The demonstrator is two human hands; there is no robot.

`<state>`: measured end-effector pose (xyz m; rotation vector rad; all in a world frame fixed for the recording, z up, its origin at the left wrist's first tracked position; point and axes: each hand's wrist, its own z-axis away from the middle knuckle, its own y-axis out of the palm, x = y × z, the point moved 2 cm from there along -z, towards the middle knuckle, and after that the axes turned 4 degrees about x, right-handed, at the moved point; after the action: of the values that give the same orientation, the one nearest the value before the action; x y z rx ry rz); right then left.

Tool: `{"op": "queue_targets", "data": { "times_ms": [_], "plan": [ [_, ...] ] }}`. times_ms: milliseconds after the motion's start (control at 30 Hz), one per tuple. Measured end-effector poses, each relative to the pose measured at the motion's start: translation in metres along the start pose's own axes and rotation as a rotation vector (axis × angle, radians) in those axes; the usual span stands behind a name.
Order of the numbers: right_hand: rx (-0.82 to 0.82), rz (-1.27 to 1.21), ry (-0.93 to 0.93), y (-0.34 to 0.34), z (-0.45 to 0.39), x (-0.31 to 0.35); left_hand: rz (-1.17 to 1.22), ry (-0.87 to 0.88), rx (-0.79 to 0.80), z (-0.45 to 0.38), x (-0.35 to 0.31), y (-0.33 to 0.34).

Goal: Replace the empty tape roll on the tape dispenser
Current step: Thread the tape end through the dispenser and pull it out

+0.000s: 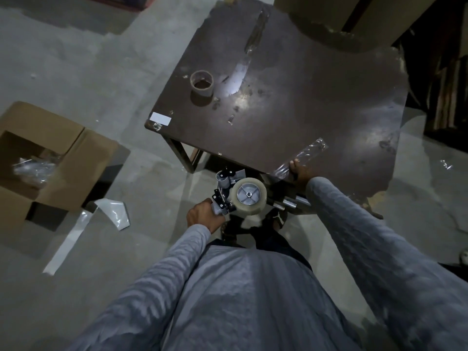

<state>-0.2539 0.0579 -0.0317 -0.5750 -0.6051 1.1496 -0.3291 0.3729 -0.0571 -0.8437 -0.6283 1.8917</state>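
Observation:
My left hand (203, 216) grips the handle of a grey tape dispenser (225, 192), held just below the table's near edge. A full roll of clear tape (249, 196) sits on the dispenser's wheel. My right hand (300, 174) rests at the table's near edge, its fingers on a strip of clear plastic film (307, 154) that lies across the tabletop. The empty cardboard tape core (201, 83) stands upright on the dark brown table (291, 97), far left, well away from both hands.
An open cardboard box (50, 158) holding plastic wrap sits on the concrete floor at left. White paper strips (83, 224) lie on the floor beside it. Clear tape strips (249, 46) stick to the tabletop. A large cardboard box (329, 21) stands behind the table.

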Motion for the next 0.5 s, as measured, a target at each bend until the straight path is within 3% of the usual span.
{"op": "queue_targets", "data": {
  "times_ms": [167, 367, 500],
  "plan": [
    [-0.218, -0.362, -0.127, 0.001, 0.013, 0.028, 0.142, -0.004, -0.056, 0.001, -0.005, -0.01],
    [-0.231, -0.944, -0.298, 0.006, 0.034, 0.071, 0.292, 0.011, -0.137, -0.003, -0.022, -0.029],
    [-0.32, -1.081, -0.381, -0.009, 0.042, 0.081, 0.398, 0.045, -0.186, -0.007, -0.041, -0.045]
  ]
}}
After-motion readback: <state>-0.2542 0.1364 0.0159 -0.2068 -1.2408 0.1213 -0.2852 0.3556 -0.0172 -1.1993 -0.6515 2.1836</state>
